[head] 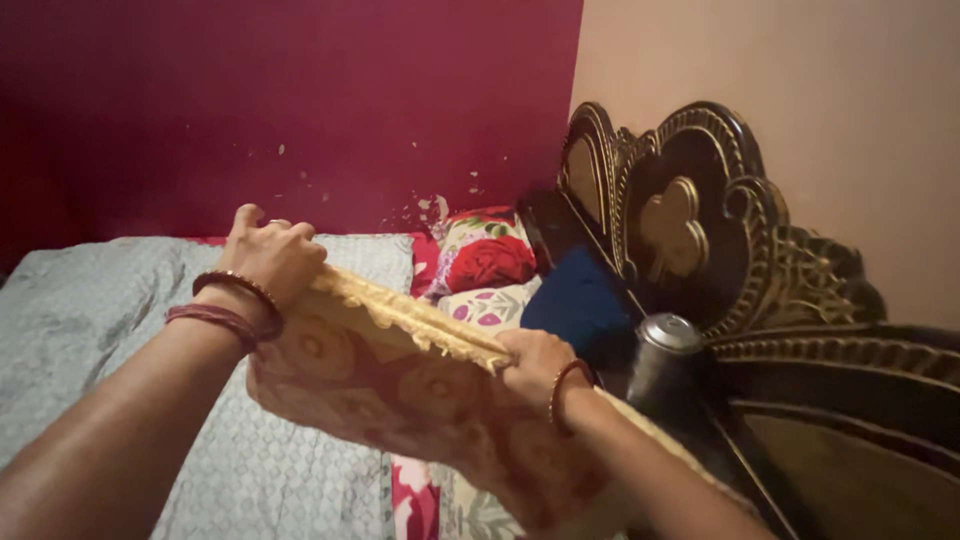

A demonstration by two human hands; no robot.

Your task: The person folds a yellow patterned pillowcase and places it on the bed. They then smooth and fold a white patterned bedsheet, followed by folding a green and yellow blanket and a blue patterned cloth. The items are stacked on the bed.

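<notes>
held item: cushion cover [400, 390], cream and tan with round floral medallions and a frilled yellow edge, stretched taut in the air above the bed [90, 300]. left hand [270, 255] clenched over the upper left corner of the frilled edge, bangles at the wrist; right hand [535, 365] closed on the same edge lower to the right, one bangle at the wrist. step in hand, by judgement: pulling the open edge of the cover straight between both hands, seemingly over a filling inside, though hard to tell in this dim view whether anything is within. next move, by judgement: calls for an even grip at both corners and a level tug along the frill, without letting the fabric sag. beneath: grey patterned bedsheet [270, 480], lying flat. behind the cover: red floral pillow [485, 255] against the dark red wall [300, 90], a second pale floral pillow [490, 305] just below it, a blue cloth [580, 305] beside both. right side: carved dark wooden headboard [700, 220] with gilded trim against a beige wall [800, 70]; metal container [665, 355] near its base, close to the right hand. packages, labels, signs: none visible.
</notes>
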